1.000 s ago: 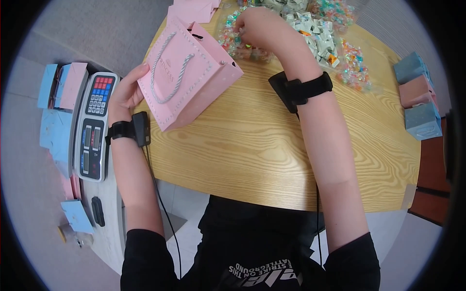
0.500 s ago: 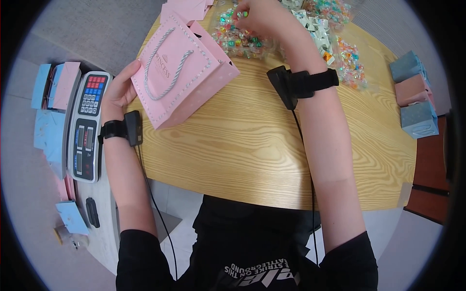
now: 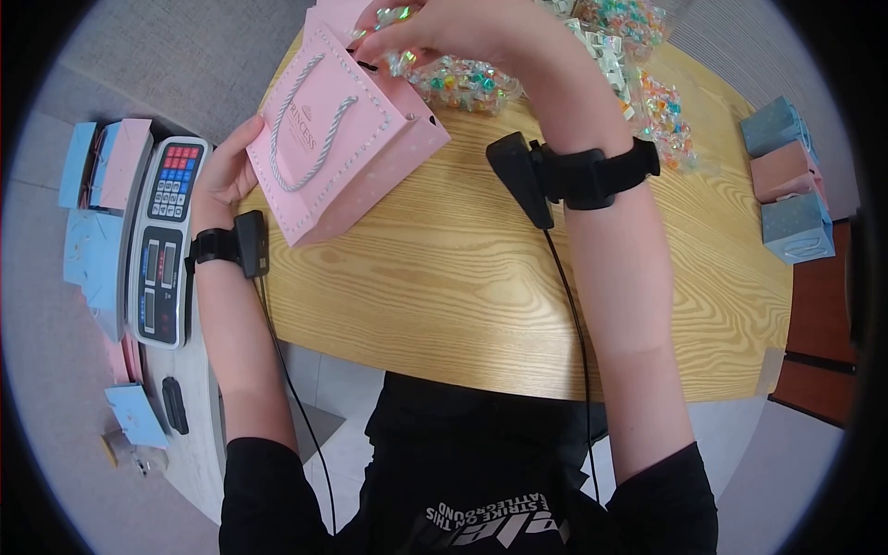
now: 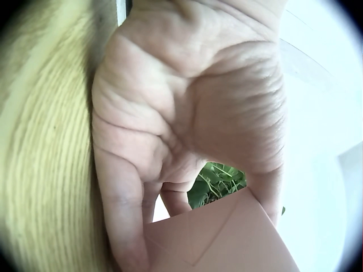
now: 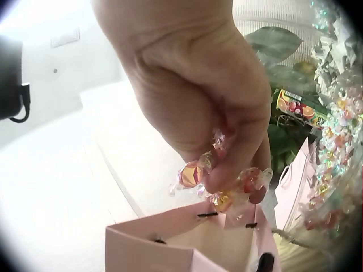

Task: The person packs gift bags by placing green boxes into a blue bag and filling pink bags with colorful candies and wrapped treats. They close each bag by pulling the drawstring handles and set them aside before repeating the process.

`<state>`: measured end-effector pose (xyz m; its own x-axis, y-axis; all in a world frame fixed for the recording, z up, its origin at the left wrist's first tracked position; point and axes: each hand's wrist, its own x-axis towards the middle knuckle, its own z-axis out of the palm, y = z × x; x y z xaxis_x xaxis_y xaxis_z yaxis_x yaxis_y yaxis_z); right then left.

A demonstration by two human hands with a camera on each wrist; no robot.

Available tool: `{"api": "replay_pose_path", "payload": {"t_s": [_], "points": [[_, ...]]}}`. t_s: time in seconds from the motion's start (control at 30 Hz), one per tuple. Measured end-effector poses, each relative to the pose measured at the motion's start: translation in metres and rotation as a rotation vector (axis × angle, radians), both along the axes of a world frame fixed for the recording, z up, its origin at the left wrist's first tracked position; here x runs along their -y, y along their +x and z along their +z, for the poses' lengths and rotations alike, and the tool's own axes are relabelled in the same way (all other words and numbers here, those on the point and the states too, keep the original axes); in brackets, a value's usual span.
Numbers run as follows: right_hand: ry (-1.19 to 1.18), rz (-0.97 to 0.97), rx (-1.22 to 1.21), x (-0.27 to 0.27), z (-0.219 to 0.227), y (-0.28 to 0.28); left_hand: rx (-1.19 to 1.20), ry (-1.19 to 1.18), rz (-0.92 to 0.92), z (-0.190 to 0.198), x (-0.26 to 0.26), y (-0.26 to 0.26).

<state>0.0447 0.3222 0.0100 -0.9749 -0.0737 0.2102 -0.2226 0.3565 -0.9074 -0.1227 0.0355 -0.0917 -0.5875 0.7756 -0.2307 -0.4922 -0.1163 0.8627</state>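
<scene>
A pink paper gift bag [image 3: 365,180] with silver rope handles and "PRINCESS" lettering leans on the wooden table, mouth facing away. My left hand [image 3: 227,171] grips its left side edge; in the left wrist view the thumb lies on one face, the fingers on the other. Over the open mouth is my right hand [image 3: 462,32], holding several wrapped candies [image 5: 190,174] in its bent fingers. Their clear, shiny wrappers poke out between the fingertips in the right wrist view. Behind the bag lies a heap of wrapped candies [image 3: 467,83] in clear plastic.
White packets [image 3: 606,55] and more candies [image 3: 666,125] spread at the back right. A scale [image 3: 168,240] stands left, beside folded blue bags [image 3: 92,250]. Small bags [image 3: 797,227] stand at the right edge. Another pink bag [image 5: 292,187] and a fruit-printed can [image 5: 300,107] show behind.
My right hand has come from the candy heap leftward to the bag's mouth, bringing candies with it. The left hand keeps its grip; the bag has shifted slightly left in view.
</scene>
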Motion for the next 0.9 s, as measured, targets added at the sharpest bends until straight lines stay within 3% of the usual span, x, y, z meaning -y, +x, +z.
{"api": "replay_pose_path", "payload": {"t_s": [0.03,0.17,0.27,0.37,0.43,0.47,0.53,0.67,0.73,0.77,0.83,0.87,0.9], "points": [[0.123,-0.046,-0.012,0.006,-0.002,-0.005,0.004,0.0,0.002,0.0,0.0,0.0],[0.216,0.036,0.074,0.012,-0.007,-0.011,-0.009,0.004,0.004,-0.004,0.002,-0.004],[0.318,-0.073,0.062,0.029,-0.029,-0.026,-0.018,0.018,0.013,-0.002,0.0,-0.001],[0.488,0.007,-0.059,0.039,-0.043,-0.031,-0.033,0.004,0.031,-0.001,-0.001,0.002],[0.712,0.231,-0.212,0.044,-0.056,-0.038,-0.005,-0.004,0.015,0.0,0.0,0.0],[0.713,0.23,-0.213,0.043,-0.058,-0.038,0.022,-0.011,-0.001,0.0,0.001,-0.001],[0.411,0.399,-0.245,0.042,-0.059,-0.036,0.022,-0.008,0.007,0.0,0.001,0.0],[0.496,0.367,-0.247,0.037,-0.052,-0.034,-0.006,-0.013,0.05,-0.001,-0.001,0.001],[0.532,0.332,0.047,0.033,-0.041,-0.03,-0.004,-0.021,0.037,-0.001,0.0,0.0],[0.532,0.332,0.047,0.03,-0.033,-0.028,-0.003,-0.03,0.025,-0.001,0.001,-0.001],[0.427,0.345,0.29,0.022,-0.022,-0.022,-0.011,-0.009,0.003,-0.002,0.0,0.0],[0.431,0.349,0.287,0.014,-0.025,-0.026,-0.022,0.012,-0.018,-0.001,0.0,0.001],[0.307,0.26,0.113,0.002,-0.029,-0.033,-0.024,0.017,-0.01,0.0,-0.001,0.002]]}}
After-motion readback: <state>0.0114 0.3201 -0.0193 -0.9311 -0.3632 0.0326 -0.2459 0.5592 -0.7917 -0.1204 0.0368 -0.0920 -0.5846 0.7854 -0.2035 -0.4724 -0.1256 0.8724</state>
